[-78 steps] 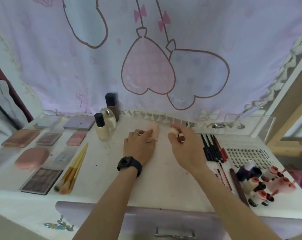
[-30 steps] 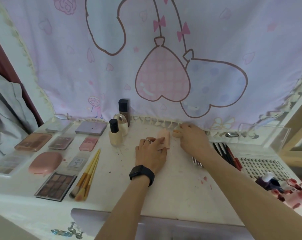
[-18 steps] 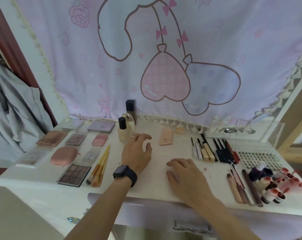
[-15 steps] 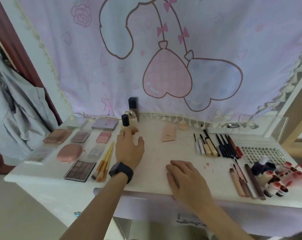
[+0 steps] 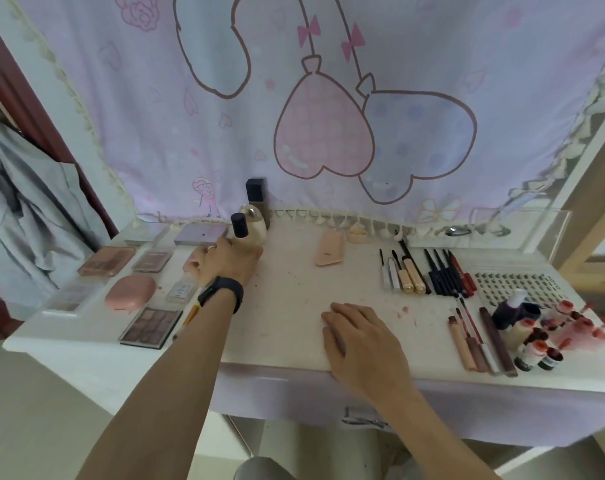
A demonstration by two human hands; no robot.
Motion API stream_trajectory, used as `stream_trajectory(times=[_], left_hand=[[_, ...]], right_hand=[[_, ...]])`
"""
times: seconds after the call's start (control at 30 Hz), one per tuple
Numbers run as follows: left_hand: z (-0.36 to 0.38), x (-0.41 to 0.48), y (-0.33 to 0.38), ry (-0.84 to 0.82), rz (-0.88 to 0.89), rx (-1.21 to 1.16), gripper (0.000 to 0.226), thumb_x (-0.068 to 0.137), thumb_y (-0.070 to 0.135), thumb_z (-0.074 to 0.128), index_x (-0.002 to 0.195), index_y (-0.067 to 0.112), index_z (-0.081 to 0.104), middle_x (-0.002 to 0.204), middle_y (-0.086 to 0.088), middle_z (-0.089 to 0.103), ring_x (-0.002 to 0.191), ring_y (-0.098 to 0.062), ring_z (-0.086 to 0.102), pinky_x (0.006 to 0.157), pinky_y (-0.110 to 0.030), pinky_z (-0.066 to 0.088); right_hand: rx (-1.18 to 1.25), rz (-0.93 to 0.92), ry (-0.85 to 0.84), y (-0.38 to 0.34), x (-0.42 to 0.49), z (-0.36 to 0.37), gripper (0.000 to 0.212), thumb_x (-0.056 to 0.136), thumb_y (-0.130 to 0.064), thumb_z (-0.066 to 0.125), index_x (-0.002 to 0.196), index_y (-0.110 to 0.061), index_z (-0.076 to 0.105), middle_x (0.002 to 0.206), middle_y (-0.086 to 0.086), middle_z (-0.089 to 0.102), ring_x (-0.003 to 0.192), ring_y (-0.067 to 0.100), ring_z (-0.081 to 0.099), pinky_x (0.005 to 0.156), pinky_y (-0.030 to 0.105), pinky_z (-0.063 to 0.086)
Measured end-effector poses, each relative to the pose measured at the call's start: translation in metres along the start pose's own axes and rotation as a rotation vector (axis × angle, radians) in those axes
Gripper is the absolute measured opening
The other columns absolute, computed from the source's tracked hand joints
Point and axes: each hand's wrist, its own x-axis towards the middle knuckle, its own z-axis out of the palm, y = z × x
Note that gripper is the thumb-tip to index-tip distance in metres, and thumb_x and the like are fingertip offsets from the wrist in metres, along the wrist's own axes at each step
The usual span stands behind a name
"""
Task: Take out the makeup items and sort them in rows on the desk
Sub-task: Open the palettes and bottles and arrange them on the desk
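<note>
Makeup lies in rows on the white desk [image 5: 287, 327]. My left hand [image 5: 221, 266] is curled round the lower part of a black-capped foundation bottle [image 5: 239, 226]; its body is hidden behind the hand. A round gold bottle [image 5: 254, 223] and a dark square-capped bottle [image 5: 256, 197] stand just behind. My right hand [image 5: 359, 337] rests flat near the front edge, holding nothing. A beige tube [image 5: 328, 248] and a small sponge [image 5: 357, 235] lie at the back centre.
Palettes [image 5: 107, 260], a pink compact [image 5: 130, 295] and an eyeshadow palette [image 5: 151, 326] fill the left. Pens and mascaras [image 5: 429, 276], a lash tray [image 5: 515, 285], lip sticks [image 5: 477, 339] and small bottles [image 5: 536, 342] fill the right. A clear box [image 5: 536, 233] stands back right.
My left hand left the beige tube, moved left and closed on the black-capped bottle. My right hand drew back from the sponge and settled flat near the front edge.
</note>
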Motion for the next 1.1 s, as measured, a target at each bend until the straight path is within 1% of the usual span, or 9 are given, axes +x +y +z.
stream_trajectory(times=[0.07,0.13,0.27,0.37,0.53,0.67,0.77,0.93,1.1], left_hand=[[-0.001,-0.002,0.001,0.011,0.003,-0.024,0.036,0.085,0.055,0.042,0.083,0.023,0.057,0.098,-0.010,0.065,0.112,-0.034,0.048,0.105,-0.053,0.027],[-0.001,-0.006,-0.001,0.038,0.026,-0.051,0.031,0.080,0.055,0.045,0.073,0.026,0.052,0.090,-0.006,0.064,0.106,-0.033,0.051,0.103,-0.050,0.029],[-0.003,-0.026,-0.010,0.058,0.205,-0.225,0.043,0.074,0.061,0.063,0.104,0.030,0.062,0.099,0.001,0.066,0.109,-0.027,0.053,0.099,-0.039,0.033],[-0.007,-0.062,-0.009,0.058,0.371,-0.385,0.059,0.074,0.051,0.076,0.124,0.023,0.061,0.116,0.000,0.061,0.105,-0.022,0.056,0.094,-0.041,0.046],[0.003,-0.119,-0.003,-0.100,0.565,-0.470,0.056,0.076,0.033,0.082,0.126,0.023,0.059,0.119,0.006,0.048,0.095,-0.007,0.051,0.079,-0.006,0.036],[0.011,-0.141,0.001,-0.192,0.655,-0.458,0.052,0.076,0.031,0.081,0.123,0.028,0.061,0.117,0.010,0.047,0.097,-0.006,0.052,0.082,-0.007,0.038],[0.014,-0.149,0.003,-0.222,0.702,-0.457,0.052,0.076,0.030,0.079,0.125,0.027,0.061,0.116,0.010,0.055,0.100,-0.010,0.056,0.088,-0.020,0.047],[0.019,-0.156,0.007,-0.257,0.730,-0.381,0.056,0.079,0.030,0.071,0.132,0.029,0.054,0.115,0.009,0.057,0.101,-0.011,0.053,0.087,-0.020,0.044],[0.022,-0.159,0.011,-0.318,0.760,-0.281,0.059,0.079,0.029,0.062,0.136,0.026,0.047,0.118,0.005,0.054,0.101,-0.016,0.052,0.085,-0.032,0.049]], right_hand=[[0.008,0.002,0.009,0.000,0.000,0.000,0.036,0.097,-0.039,0.047,0.118,-0.024,0.071,0.125,-0.008,0.069,0.118,0.014,0.059,0.095,0.028,0.052],[0.017,0.007,0.007,0.001,0.001,0.000,0.035,0.096,-0.039,0.048,0.118,-0.024,0.071,0.124,-0.008,0.069,0.118,0.013,0.059,0.095,0.028,0.052],[0.087,0.046,-0.026,-0.002,0.002,-0.007,0.039,0.098,-0.041,0.047,0.126,-0.022,0.066,0.130,-0.010,0.064,0.124,0.010,0.053,0.099,0.023,0.047],[0.292,0.174,0.007,-0.004,0.004,-0.017,0.038,0.100,-0.044,0.049,0.131,-0.026,0.059,0.127,-0.018,0.058,0.122,0.003,0.048,0.097,0.017,0.038],[0.661,0.383,0.210,-0.001,0.003,-0.028,0.039,0.091,-0.063,0.043,0.111,-0.034,0.060,0.093,-0.018,0.067,0.087,-0.001,0.062,0.071,0.012,0.044],[0.832,0.435,0.218,0.005,0.005,-0.043,0.044,0.099,-0.059,0.039,0.097,-0.020,0.060,0.076,-0.003,0.064,0.064,0.003,0.055,0.062,0.021,0.044],[0.753,0.434,0.121,0.009,0.010,-0.056,0.056,0.090,-0.063,0.037,0.084,-0.011,0.057,0.068,0.007,0.057,0.053,0.004,0.043,0.052,0.015,0.037],[0.627,0.459,0.006,0.020,0.020,-0.060,0.064,0.093,-0.068,0.036,0.070,-0.010,0.052,0.060,-0.003,0.047,0.050,0.005,0.039,0.052,0.018,0.033],[0.651,0.516,0.000,0.022,0.016,-0.049,0.058,0.101,-0.050,0.045,0.062,-0.007,0.047,0.058,-0.001,0.042,0.051,0.007,0.034,0.054,0.026,0.030]])
